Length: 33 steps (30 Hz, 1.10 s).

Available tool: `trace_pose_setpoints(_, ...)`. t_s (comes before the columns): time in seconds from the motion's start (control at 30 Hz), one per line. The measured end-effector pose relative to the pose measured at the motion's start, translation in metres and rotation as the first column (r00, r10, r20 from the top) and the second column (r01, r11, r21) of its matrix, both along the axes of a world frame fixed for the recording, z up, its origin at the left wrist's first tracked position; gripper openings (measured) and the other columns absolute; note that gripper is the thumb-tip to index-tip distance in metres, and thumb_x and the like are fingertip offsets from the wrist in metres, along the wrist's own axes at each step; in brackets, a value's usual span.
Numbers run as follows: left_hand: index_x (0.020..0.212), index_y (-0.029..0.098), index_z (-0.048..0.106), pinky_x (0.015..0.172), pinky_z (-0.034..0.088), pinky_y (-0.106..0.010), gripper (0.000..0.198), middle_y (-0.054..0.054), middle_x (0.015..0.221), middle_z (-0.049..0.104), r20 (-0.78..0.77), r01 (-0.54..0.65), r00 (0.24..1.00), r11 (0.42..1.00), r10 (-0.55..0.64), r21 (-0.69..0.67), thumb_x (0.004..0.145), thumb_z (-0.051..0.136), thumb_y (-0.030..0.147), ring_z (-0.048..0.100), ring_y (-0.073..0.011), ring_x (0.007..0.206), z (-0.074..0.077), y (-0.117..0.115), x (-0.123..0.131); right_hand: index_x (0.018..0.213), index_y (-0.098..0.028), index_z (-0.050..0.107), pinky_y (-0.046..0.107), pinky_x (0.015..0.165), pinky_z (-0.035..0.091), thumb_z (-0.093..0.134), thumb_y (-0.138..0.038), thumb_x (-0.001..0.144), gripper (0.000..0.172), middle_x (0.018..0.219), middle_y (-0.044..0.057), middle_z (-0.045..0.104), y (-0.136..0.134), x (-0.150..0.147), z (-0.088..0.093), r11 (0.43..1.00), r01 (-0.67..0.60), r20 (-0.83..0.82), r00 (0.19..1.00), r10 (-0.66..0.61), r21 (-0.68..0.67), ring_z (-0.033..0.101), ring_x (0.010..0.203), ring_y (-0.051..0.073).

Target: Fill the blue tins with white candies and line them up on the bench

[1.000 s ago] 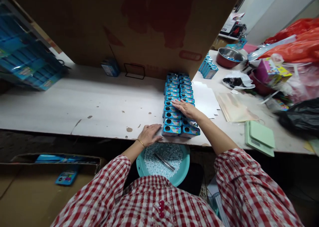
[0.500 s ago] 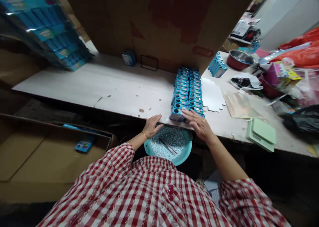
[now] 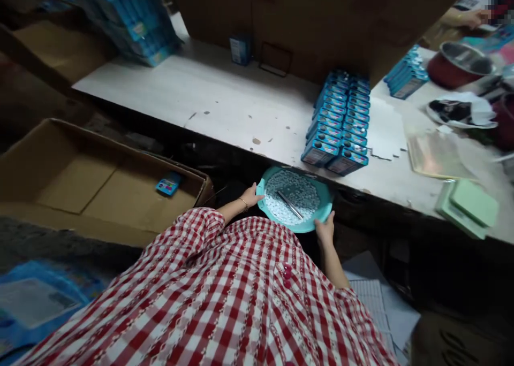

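Teal round plastic tray (image 3: 324, 197) sits just below the front edge of the table, close against my red-and-white gingham shirt (image 3: 225, 291). It is heaped with small white pellets (image 3: 287, 187), and a slim metal tool (image 3: 289, 205) lies across them. A moment ago my hands were up on the blue rectangular tins (image 3: 335, 122); now both have come down off the table to this tray. My left hand (image 3: 251, 196) is closed on its left rim, and my right hand (image 3: 324, 231) holds the lower right rim, fingers curled up over the edge. The tins stand in double rows on the white-topped table (image 3: 201, 88), and another person's hand (image 3: 476, 17) has come into view at the far upper right.
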<state>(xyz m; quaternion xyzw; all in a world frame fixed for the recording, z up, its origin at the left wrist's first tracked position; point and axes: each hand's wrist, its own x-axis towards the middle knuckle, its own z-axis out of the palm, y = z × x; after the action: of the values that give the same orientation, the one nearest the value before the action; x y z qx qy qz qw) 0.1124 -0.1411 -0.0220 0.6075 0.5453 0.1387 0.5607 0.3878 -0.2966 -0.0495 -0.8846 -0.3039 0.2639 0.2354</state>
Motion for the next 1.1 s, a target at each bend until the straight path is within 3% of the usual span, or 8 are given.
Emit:
trace_pose_setpoints(0.23,0.115,0.020,0.052,0.063,0.050,-0.022,0.039,-0.005,0.098,0.065,0.158,-0.146,0.955,0.861,0.251,-0.488,0.077,0.062,0.018,0.063,-0.0115,0.072,0.006,-0.006,0.054,0.127,-0.011,0.047,0.035,0.082,0.047,0.047,-0.027,0.066,0.063,0.105,0.013,0.064,-0.009,0.056,0.002,0.983,0.157,0.098,0.984,-0.147,-0.096,0.061,0.092,0.026)
trace_pose_setpoints(0.4,0.118,0.019,0.047,0.061,0.048,-0.019,0.046,-0.005,0.093,0.065,0.090,-0.223,0.949,0.845,0.302,-0.487,0.076,0.066,0.027,0.061,-0.0096,0.070,-0.005,0.021,0.043,0.136,-0.011,0.036,0.040,0.093,0.038,0.048,-0.034,0.078,0.064,0.130,0.019,0.048,0.002,0.022,0.028,0.973,-0.133,0.420,0.884,0.202,-0.188,0.046,0.116,0.030)
trace_pose_setpoints(0.47,0.110,0.017,0.052,0.063,0.050,-0.025,0.043,-0.005,0.082,0.065,0.061,-0.202,0.960,0.827,0.274,-0.524,0.073,0.070,0.030,0.061,-0.0114,0.064,-0.008,0.028,0.041,0.133,-0.012,0.040,0.041,0.098,0.032,0.041,-0.031,0.085,0.053,0.132,0.019,0.045,0.021,0.004,0.032,0.904,-0.293,0.483,0.771,0.415,-0.310,0.041,0.121,0.030)
trace_pose_setpoints(0.57,0.096,0.014,0.057,0.066,0.053,-0.035,0.035,-0.005,0.073,0.066,0.032,-0.193,0.965,0.789,0.260,-0.584,0.070,0.073,0.031,0.062,-0.0151,0.061,-0.007,0.029,0.044,0.121,-0.013,0.053,0.037,0.091,0.037,0.037,-0.026,0.088,0.038,0.120,0.018,0.055,0.050,-0.013,0.027,0.717,-0.442,0.224,0.746,0.628,-0.538,0.051,0.111,0.027)
trace_pose_setpoints(0.67,0.094,0.013,0.058,0.067,0.054,-0.037,0.035,-0.005,0.073,0.067,0.002,-0.222,0.961,0.774,0.277,-0.593,0.067,0.075,0.028,0.064,-0.0168,0.064,-0.003,0.027,0.049,0.113,-0.011,0.058,0.033,0.080,0.042,0.035,-0.017,0.088,0.035,0.111,0.019,0.060,0.066,-0.021,0.017,0.606,-0.493,0.058,0.745,0.665,-0.624,0.059,0.098,0.024)
trace_pose_setpoints(0.8,0.095,0.014,0.059,0.066,0.055,-0.033,0.037,-0.005,0.077,0.068,-0.063,-0.254,0.961,0.775,0.268,-0.579,0.066,0.076,0.026,0.065,-0.0172,0.068,-0.001,0.028,0.050,0.108,-0.009,0.059,0.028,0.077,0.042,0.039,-0.016,0.086,0.031,0.106,0.019,0.063,0.067,-0.024,0.026,0.551,-0.537,-0.040,0.738,0.673,-0.638,0.061,0.096,0.022)
trace_pose_setpoints(0.97,0.084,0.010,0.061,0.064,0.054,-0.030,0.036,-0.010,0.074,0.068,-0.191,-0.237,0.970,0.786,0.153,-0.572,0.058,0.080,0.028,0.067,-0.0258,0.081,-0.003,0.046,0.059,0.113,-0.018,0.055,0.023,0.075,0.040,0.037,-0.027,0.089,0.031,0.099,0.010,0.066,0.032,-0.017,0.077,0.612,-0.552,-0.113,0.788,0.606,-0.567,0.061,0.092,0.017)
trace_pose_setpoints(1.1,0.063,0.012,0.060,0.061,0.052,-0.027,0.021,-0.008,0.057,0.063,-0.260,-0.188,0.965,0.774,0.031,-0.605,0.055,0.079,0.017,0.067,-0.0280,0.079,-0.005,0.059,0.077,0.105,-0.020,0.057,0.024,0.072,0.043,0.036,-0.040,0.088,0.033,0.089,0.006,0.067,-0.032,-0.001,0.133,0.867,-0.445,-0.238,0.888,0.394,-0.223,0.062,0.082,0.017)
